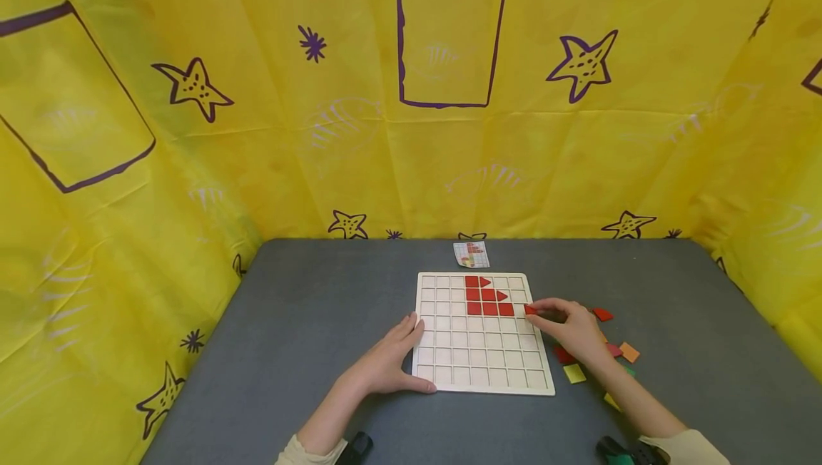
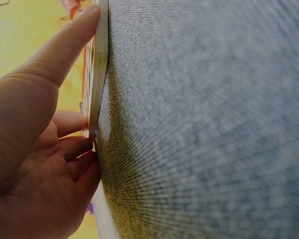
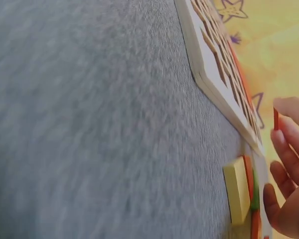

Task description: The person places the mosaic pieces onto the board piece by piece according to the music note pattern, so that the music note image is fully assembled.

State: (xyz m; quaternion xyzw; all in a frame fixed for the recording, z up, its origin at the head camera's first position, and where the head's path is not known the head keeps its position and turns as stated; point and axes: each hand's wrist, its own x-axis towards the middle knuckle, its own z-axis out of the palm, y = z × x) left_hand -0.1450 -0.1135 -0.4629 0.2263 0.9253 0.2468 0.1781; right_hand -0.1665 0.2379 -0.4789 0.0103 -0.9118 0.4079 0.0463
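A pale wooden grid board (image 1: 460,358) lies flat on the grey table. Red tiles (image 1: 490,309) fill parts of its upper rows; two rows end in a pointed piece. My left hand (image 1: 385,361) rests against the board's lower left corner, its fingers along the left edge and the thumb (image 2: 65,47) on the near edge. Between thumb and fingertips, my right hand (image 1: 573,329) pinches a small red tile (image 1: 529,309) over the board's right edge. The right wrist view shows that tile edge-on, so its full shape is hidden there.
Loose tiles lie right of the board, partly under the right forearm: a yellow square (image 1: 574,374), an orange one (image 1: 629,352), a red one (image 1: 602,314) and several others. A printed pattern card (image 1: 472,254) lies beyond the board. Yellow cloth (image 1: 437,172) hangs behind the table.
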